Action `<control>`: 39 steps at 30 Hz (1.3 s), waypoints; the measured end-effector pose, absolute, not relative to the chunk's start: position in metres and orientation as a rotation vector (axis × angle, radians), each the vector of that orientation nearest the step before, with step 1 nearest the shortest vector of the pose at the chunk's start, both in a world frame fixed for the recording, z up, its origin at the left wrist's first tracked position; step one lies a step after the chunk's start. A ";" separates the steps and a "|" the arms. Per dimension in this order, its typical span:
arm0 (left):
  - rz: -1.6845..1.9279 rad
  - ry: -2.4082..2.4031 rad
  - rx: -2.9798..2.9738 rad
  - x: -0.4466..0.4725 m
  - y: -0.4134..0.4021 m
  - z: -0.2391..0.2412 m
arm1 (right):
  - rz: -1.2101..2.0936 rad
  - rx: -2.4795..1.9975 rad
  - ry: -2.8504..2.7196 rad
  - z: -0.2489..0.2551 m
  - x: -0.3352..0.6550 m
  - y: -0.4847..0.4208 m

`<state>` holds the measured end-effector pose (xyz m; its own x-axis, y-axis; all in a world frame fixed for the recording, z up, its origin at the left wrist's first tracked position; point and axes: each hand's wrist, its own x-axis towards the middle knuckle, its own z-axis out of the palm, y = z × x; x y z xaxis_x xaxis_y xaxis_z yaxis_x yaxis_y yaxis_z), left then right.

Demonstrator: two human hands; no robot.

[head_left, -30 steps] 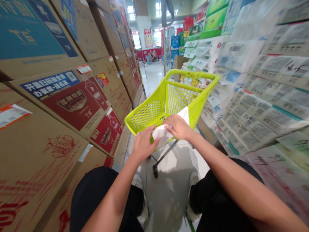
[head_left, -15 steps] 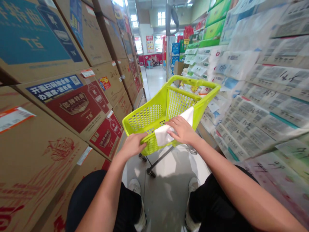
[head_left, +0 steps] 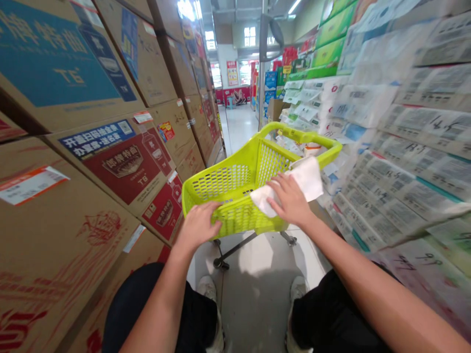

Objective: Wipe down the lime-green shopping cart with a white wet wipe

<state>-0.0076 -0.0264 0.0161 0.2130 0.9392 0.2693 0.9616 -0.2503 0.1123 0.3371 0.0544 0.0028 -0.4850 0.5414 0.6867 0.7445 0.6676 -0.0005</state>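
Observation:
A lime-green plastic shopping cart basket (head_left: 228, 184) on a wheeled frame stands in the aisle in front of me. My left hand (head_left: 198, 226) is closed on the near left rim of the basket. My right hand (head_left: 290, 198) presses a white cloth (head_left: 307, 177) against the basket's right side rim, fingers lying flat on the cloth. The inside of the basket looks empty as far as its mesh shows. My knees and shoes show at the bottom.
Stacked brown cardboard cartons (head_left: 110, 162) wall the left side. Shelves of white wrapped paper goods (head_left: 405, 142) fill the right. The narrow tiled aisle (head_left: 239, 122) runs ahead toward a bright shop area with red displays.
My right hand slid the cloth from the near rim to the right-side rim. My left hand left the cloth and gripped the near left rim. The cart turned slightly left.

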 end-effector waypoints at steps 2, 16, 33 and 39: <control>-0.452 -1.958 -2.314 0.004 -0.028 0.017 | -0.382 -0.880 -2.320 -0.007 0.316 0.044; -0.284 -2.091 -2.240 0.005 -0.032 0.028 | -0.437 -1.098 -1.978 0.012 0.351 0.072; -0.308 -2.032 -2.254 0.017 -0.041 0.023 | -0.456 -0.987 -2.211 0.014 0.314 0.051; -0.299 -2.042 -2.265 0.016 -0.040 0.024 | -0.375 -0.825 -2.316 0.007 0.285 0.037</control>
<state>0.0159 -0.0398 0.0241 0.0941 0.9761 0.1959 0.9913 -0.1101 0.0726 0.2850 0.0368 0.0068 -0.5958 0.4624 0.6567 0.6458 0.7619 0.0494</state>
